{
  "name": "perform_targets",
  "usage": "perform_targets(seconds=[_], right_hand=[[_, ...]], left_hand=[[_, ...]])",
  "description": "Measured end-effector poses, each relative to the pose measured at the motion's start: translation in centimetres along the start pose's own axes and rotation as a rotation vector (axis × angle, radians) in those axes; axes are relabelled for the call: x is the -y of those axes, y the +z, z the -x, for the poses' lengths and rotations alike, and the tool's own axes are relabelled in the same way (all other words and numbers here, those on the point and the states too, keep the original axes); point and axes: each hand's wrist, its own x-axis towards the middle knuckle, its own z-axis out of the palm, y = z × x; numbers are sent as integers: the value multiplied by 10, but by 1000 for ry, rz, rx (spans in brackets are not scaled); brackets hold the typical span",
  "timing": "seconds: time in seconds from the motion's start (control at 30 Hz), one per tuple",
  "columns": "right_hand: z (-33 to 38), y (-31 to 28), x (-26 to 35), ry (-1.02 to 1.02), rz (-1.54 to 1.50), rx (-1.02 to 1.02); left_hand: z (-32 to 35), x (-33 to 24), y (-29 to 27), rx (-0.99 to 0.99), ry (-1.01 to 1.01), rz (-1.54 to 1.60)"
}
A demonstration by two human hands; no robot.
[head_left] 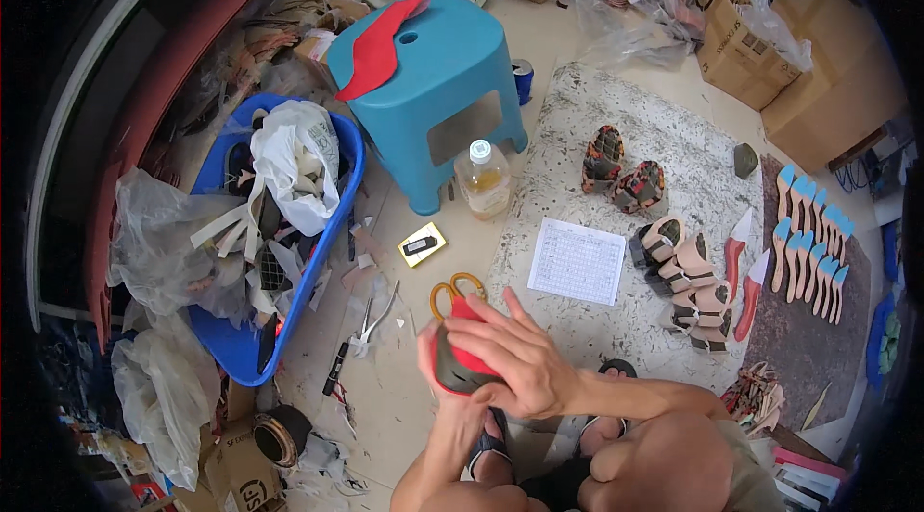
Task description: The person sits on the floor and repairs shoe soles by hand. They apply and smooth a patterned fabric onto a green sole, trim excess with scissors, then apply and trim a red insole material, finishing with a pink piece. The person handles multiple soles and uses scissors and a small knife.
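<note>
Both hands are on a dark grey-green shoe last (455, 370) with red sheet material (472, 358) laid over it, low in front of me. My left hand (438, 395) wraps around its left side and underside. Across the top lies my right hand (525, 363), its fingers bent over the red material and pressing it to the last. Some of the left fingers are hidden behind the last. Just beyond the hands, orange-handled scissors (456, 291) lie on the floor. Pliers (371, 320) and a black-handled tool (337, 370) are to their left.
A blue stool (423, 40) bears a red cut piece (373, 55). Left of it stands a blue basin (354, 161) of scraps. A bottle (482, 180), a printed sheet (577, 260), sandals (688, 267), knives (736, 252) and several blue-tipped strips (808, 243) occupy the floor.
</note>
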Motion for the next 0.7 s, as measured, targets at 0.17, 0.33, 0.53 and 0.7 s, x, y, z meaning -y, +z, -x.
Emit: perform_targets(seconds=[0.17, 0.33, 0.53, 0.7], right_hand=[[-16, -20, -3, -22, 5, 264], [-35, -7, -29, 197, 108, 318], [-51, -55, -60, 752, -337, 195], [-3, -47, -30, 744, -979, 303]], left_hand=[[11, 10, 16, 57, -62, 3], [13, 16, 19, 28, -228, -25], [1, 3, -11, 148, -279, -52], [-9, 5, -19, 103, -156, -159]])
